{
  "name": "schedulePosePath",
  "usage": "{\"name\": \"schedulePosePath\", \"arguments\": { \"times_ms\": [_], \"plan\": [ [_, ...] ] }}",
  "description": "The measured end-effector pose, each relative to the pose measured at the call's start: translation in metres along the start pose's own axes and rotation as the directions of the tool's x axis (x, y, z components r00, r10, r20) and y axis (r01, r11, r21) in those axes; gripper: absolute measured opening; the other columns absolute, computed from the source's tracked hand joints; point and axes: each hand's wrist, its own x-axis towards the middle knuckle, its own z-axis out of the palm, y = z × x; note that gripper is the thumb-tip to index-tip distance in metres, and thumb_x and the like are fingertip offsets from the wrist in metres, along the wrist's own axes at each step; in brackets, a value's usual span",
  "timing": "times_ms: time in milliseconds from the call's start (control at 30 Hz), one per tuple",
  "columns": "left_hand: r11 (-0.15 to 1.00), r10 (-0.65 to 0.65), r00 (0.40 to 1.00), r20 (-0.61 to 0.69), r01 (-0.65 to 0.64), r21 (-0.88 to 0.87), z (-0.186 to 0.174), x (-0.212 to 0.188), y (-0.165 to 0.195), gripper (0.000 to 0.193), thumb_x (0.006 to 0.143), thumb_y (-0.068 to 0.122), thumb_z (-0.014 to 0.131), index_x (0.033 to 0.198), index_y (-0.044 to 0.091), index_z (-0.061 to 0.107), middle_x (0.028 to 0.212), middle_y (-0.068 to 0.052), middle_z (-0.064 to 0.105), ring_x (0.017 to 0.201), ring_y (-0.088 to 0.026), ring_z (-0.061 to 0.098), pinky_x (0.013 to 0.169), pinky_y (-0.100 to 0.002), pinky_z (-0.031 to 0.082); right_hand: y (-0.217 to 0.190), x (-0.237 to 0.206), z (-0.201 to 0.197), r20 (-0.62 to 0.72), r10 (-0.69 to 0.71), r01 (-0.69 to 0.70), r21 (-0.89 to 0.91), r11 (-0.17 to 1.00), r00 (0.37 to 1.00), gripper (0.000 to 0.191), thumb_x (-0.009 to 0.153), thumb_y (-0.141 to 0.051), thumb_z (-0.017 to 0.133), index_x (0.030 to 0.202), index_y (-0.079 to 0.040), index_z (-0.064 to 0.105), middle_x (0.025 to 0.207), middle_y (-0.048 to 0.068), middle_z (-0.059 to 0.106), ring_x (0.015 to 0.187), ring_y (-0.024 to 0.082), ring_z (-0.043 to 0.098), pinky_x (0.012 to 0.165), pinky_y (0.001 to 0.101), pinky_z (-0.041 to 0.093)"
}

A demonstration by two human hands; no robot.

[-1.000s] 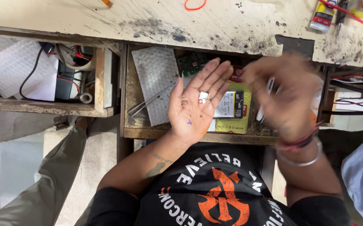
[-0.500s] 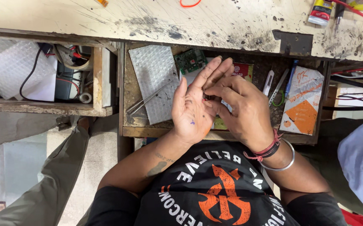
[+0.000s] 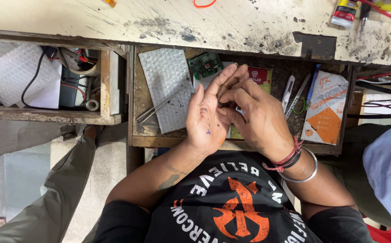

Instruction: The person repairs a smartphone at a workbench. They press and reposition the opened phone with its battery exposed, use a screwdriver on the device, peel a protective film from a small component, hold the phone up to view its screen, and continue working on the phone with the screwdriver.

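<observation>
My left hand (image 3: 206, 119) is held flat with the palm turned up over an open wooden drawer (image 3: 137, 112). The fingers are stretched out and close together. My right hand (image 3: 260, 123) lies against it from the right. Its thumb and forefinger pinch a small dark part (image 3: 221, 104) at the base of the left fingers. Most of the part is hidden by the fingertips. The right wrist wears red thread and a metal bangle (image 3: 301, 173).
The drawer holds a bubble-wrap sheet (image 3: 166, 83), tweezers (image 3: 157, 108), a green circuit board (image 3: 205, 65), a white cutter (image 3: 288, 87), a blue pen (image 3: 312, 81) and an orange-and-white packet (image 3: 326, 110). A second drawer (image 3: 47, 114) at left holds cables. Another person's light blue sleeve (image 3: 389, 171) is at right.
My right hand, which was raised and blurred at the right a second ago, has come down onto the left palm and closed its fingertips on the small part lying there.
</observation>
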Motion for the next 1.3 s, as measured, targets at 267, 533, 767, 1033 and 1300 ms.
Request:
{"name": "schedulePosePath", "arguments": {
  "times_ms": [267, 533, 767, 1033, 1300],
  "plan": [
    [0.999, 0.014, 1.0, -0.028, -0.015, -0.034, -0.003, 0.001, -0.004, 0.073, 0.111, 0.05, 0.031, 0.16, -0.004, 0.036, 0.165, -0.022, 0.04, 0.157, -0.031, 0.037, 0.133, -0.043, 0.028, 0.001, -0.003, 0.005, -0.067, -0.007, 0.005, -0.018, 1.0, 0.998, 0.021, 0.088, -0.007, 0.076, 0.108, -0.007, 0.07, 0.104, 0.01, 0.065, 0.092, 0.034, 0.069, 0.074, 0.0425, 0.055],
    [0.997, -0.002, 0.999, -0.037, -0.001, -0.082, -0.005, 0.002, -0.003, 0.073, 0.111, 0.051, 0.03, 0.158, -0.005, 0.037, 0.164, -0.023, 0.041, 0.156, -0.032, 0.038, 0.132, -0.042, 0.029, 0.0, -0.007, 0.001, -0.08, -0.003, 0.004, 0.011, 1.0, 0.997, 0.02, 0.087, -0.008, 0.078, 0.106, -0.006, 0.07, 0.106, 0.009, 0.069, 0.09, 0.031, 0.071, 0.072, 0.0395, 0.057],
    [0.993, -0.038, 0.995, -0.095, 0.027, -0.113, -0.01, 0.002, -0.004, 0.071, 0.112, 0.05, 0.029, 0.157, -0.003, 0.04, 0.163, -0.023, 0.042, 0.153, -0.033, 0.038, 0.119, -0.039, 0.033, 0.005, -0.009, 0.002, -0.082, 0.122, -0.107, 0.167, 0.98, 0.989, 0.013, 0.092, -0.007, 0.079, 0.102, -0.005, 0.071, 0.094, 0.009, 0.068, 0.073, 0.022, 0.068, 0.064, 0.0321, 0.052],
    [0.993, 0.058, 0.976, -0.21, -0.034, 0.117, -0.007, 0.008, 0.029, 0.041, 0.116, 0.036, 0.044, 0.117, 0.0, 0.063, 0.087, 0.0, 0.058, 0.062, -0.007, 0.043, 0.053, -0.024, 0.035, 0.03, -0.002, -0.018, -0.231, 0.171, -0.086, 0.337, 0.938, 0.958, 0.007, 0.104, -0.001, 0.076, 0.107, -0.003, 0.07, 0.094, 0.007, 0.067, 0.074, 0.012, 0.061, 0.068, 0.0268, 0.048],
    [-0.011, 0.217, 0.967, 0.133, -0.134, 0.991, 0.034, 0.088, 0.08, 0.039, 0.107, 0.039, 0.052, 0.092, 0.009, 0.071, 0.066, -0.003, 0.056, 0.06, -0.019, 0.053, 0.057, -0.037, 0.042, 0.049, 0.045, -0.034, -0.389, -0.166, 0.0, -0.392, 0.92, 0.906, 0.008, 0.102, -0.01, 0.08, 0.103, -0.009, 0.072, 0.099, 0.008, 0.07, 0.085, 0.027, 0.068, 0.074, 0.0382, 0.054]
  ]
}}
